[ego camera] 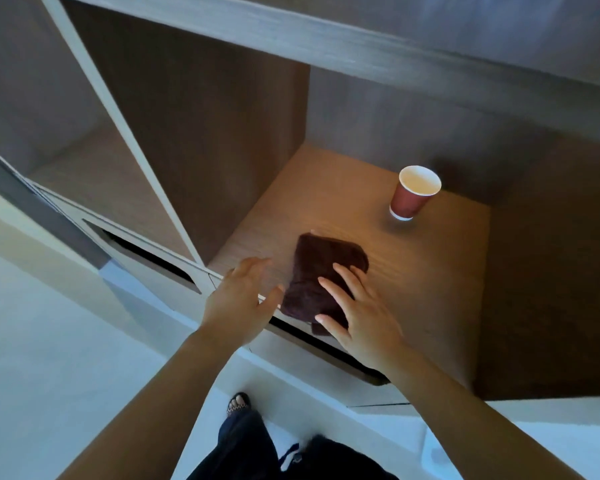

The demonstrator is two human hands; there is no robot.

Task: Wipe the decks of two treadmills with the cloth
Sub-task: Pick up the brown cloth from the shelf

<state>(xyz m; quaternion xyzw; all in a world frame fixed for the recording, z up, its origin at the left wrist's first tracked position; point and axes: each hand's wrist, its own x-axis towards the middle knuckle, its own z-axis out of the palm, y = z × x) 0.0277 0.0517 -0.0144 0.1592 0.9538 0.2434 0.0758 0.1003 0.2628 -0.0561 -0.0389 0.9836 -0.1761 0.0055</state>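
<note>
The folded dark cloth (312, 265) was seen at the front edge of the shelf (413, 271), with a paper cup (414, 194) well apart at its 1 o'clock. The right grip (361, 317) was laid flat on it, nothing clasped. The left grip (243, 296) was held released at its 9 o'clock. The cloth was judged soft and light, best pinched through all folds at its near edge.

Under the right hand (357, 315) lies a dark cloth (321, 277) — soft, nappy terry, wholly matt. Beneath both hands the shelf (426, 271) shows pale wood grain with a low sheen. Beyond the right hand's fingertips stands a paper cup (413, 194) — smooth, matt red outside, white inside.
</note>
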